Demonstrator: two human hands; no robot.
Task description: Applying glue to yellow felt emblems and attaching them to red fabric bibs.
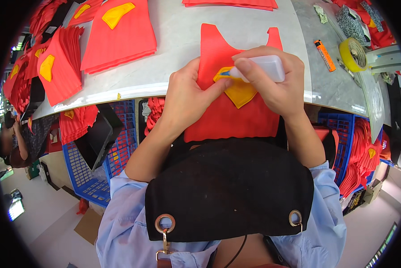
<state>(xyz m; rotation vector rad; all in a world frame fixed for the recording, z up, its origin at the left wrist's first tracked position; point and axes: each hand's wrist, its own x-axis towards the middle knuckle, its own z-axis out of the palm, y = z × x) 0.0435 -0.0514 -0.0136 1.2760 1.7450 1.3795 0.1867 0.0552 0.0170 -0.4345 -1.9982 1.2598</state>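
A red vest-shaped cloth piece [231, 123] hangs over the near table edge in front of me, with a yellow shield-shaped patch [241, 96] on its chest. My left hand [187, 96] grips the cloth's left side, its thumb lying at the patch's edge and its other fingers partly hidden. In my right hand [285, 87] is a whitish translucent squeeze bottle [271, 67], tilted so that its narrow tip points left. The tip is at the patch's upper left, where a small blue mark shows; I cannot tell whether it touches.
Stacked red cloth pieces [124, 44] with yellow patches lie at the left. An orange stick-shaped thing [325, 56], a yellow tape roll [353, 54] and snips [348, 71] are at the right. Blue crates [86, 176] stand below on both sides. Another person [13, 143] is far left.
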